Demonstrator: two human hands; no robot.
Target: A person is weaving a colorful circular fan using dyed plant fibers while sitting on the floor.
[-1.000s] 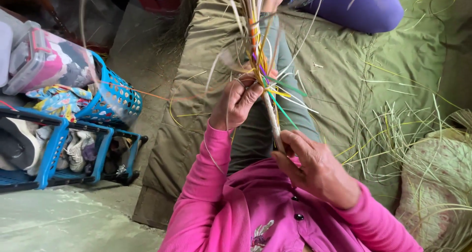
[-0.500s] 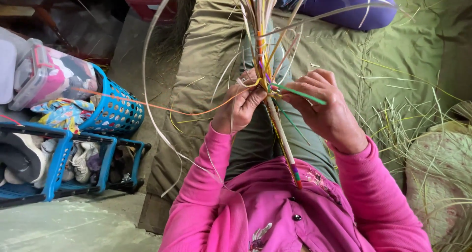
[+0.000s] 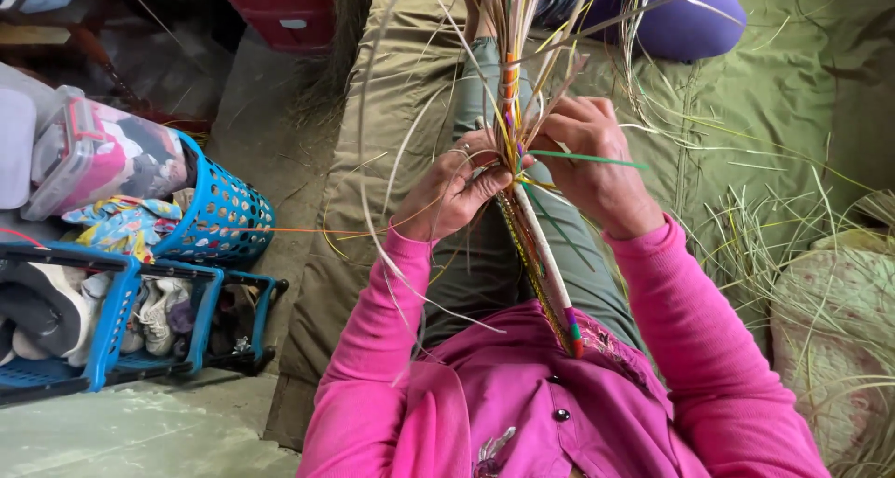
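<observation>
Both hands are now closed on the woven bundle of straw strands [image 3: 522, 198], whereas a second ago the right hand [image 3: 597, 166] was held lower, near the chest. The bundle is pinched between the left hand [image 3: 457, 189] fingers and the right fingers, its bound end lying below them; a green strand [image 3: 587, 159] seems to be caught under the right fingertips.

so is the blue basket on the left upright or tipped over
Tipped: the blue basket lies on its side, its perforated wall facing up and patterned cloth spilling from its mouth.
</observation>
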